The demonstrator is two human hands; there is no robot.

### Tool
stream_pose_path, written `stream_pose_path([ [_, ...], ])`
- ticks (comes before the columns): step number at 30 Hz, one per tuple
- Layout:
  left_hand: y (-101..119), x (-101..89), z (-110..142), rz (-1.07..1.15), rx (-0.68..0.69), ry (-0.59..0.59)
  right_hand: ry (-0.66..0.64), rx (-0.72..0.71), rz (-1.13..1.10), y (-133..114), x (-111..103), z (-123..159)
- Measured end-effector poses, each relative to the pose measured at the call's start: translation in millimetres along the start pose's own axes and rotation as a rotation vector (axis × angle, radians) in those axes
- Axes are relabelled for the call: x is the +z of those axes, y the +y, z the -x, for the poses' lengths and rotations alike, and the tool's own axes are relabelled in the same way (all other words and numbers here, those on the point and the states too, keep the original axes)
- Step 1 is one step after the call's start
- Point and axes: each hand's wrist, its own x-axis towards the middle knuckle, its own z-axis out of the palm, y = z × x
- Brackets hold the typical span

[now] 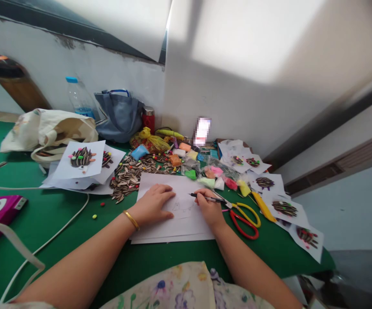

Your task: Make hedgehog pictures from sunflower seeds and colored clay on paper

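Apparently mid-sketch, I work from afar with my right hand [210, 210] pinching a black pen [214, 199] near the faint outline [182, 208] on white paper [186, 182], my left hand [153, 202] resting there, fingers loosely spread, as the next stroke seems to call for steadiness.

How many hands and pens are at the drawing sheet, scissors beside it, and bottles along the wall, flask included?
Hands: 2, left hand and right hand
Pens: 1, black pen
Scissors: 1, red-and-yellow scissors
Bottles: 3, brown bottle, blue-capped bottle, red flask
Total: 7
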Motion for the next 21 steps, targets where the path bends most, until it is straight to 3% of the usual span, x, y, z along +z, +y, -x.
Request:
stream_pose_path([
  [21,0.4,0.0,1.1,-0.049,0.010,0.009,0.041,-0.082,0.116,-6.0,6.5,4.8],
])
